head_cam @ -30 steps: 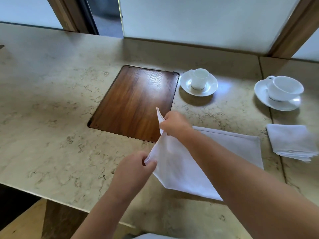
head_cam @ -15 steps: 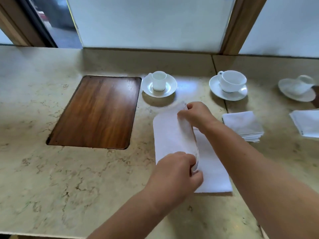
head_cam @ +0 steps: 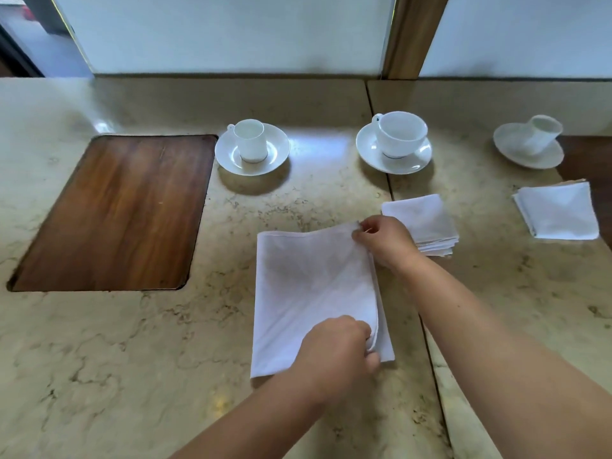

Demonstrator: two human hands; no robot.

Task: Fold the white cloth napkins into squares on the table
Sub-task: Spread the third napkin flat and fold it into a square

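Observation:
A white cloth napkin (head_cam: 308,293) lies folded over on the marble table (head_cam: 99,359), its loose edges stacked along the right side. My left hand (head_cam: 337,356) pinches the near right corner of the top layer. My right hand (head_cam: 384,240) pinches the far right corner. A folded square napkin (head_cam: 427,220) lies just right of my right hand, and another folded napkin (head_cam: 559,210) lies farther right.
A dark wooden inset panel (head_cam: 112,210) sits to the left. Three white cups on saucers stand along the back: a small cup (head_cam: 251,140), a wide cup (head_cam: 400,134), and a tipped cup (head_cam: 539,134). A seam in the table runs beneath my right forearm.
Both hands carried the napkin's top layer to the right and laid it down over the lower layer. The napkin now lies flat as a wider folded shape. The view shifted right.

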